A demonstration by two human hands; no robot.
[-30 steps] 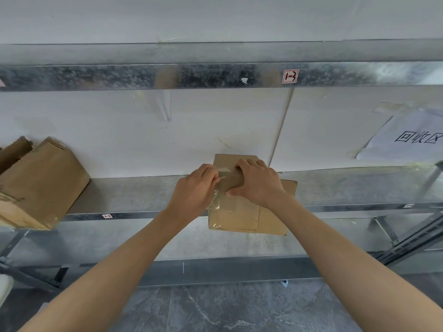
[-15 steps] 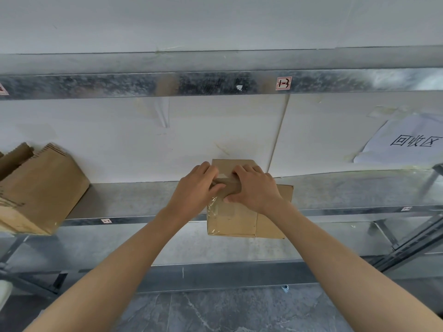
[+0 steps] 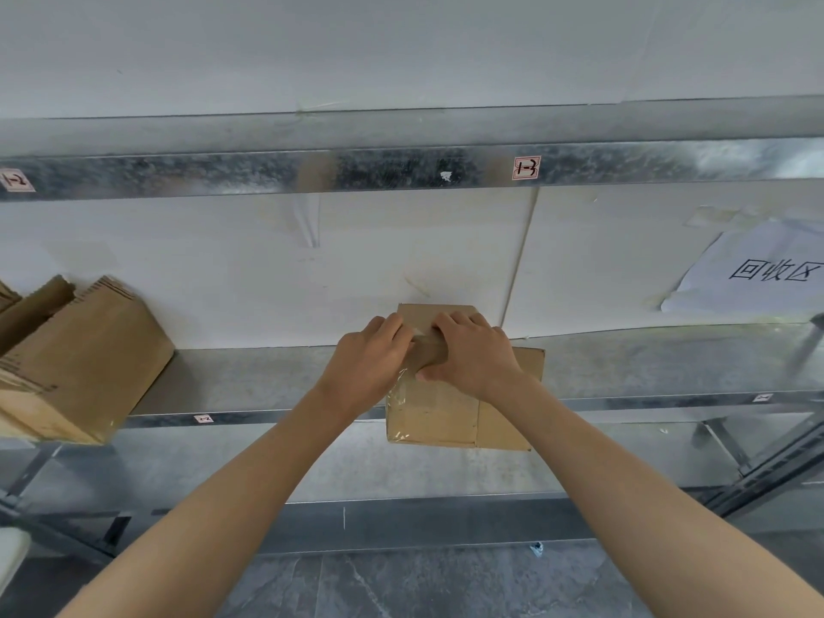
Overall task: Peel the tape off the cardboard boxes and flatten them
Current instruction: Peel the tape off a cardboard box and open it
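A small brown cardboard box (image 3: 446,417) rests on the metal shelf (image 3: 249,376), its near end hanging over the shelf's front edge. Clear tape (image 3: 398,390) runs along its left side, wrinkled and shiny. My left hand (image 3: 365,363) grips the box's upper left part, fingers curled over the top where the tape lies. My right hand (image 3: 472,354) grips the box's top from the right, thumb pressed on the near face. Both hands hide the middle of the box's top; an open flap (image 3: 428,312) shows behind them.
Several larger cardboard boxes (image 3: 76,363) lie tilted at the shelf's left end. A paper sign (image 3: 758,269) is taped to the white wall at right. An upper shelf beam (image 3: 401,171) crosses overhead. A lower shelf and grey floor lie below.
The view has tilted slightly, so everything sits lower in the frame. Both hands keep their hold on the box's top; the box has hardly moved.
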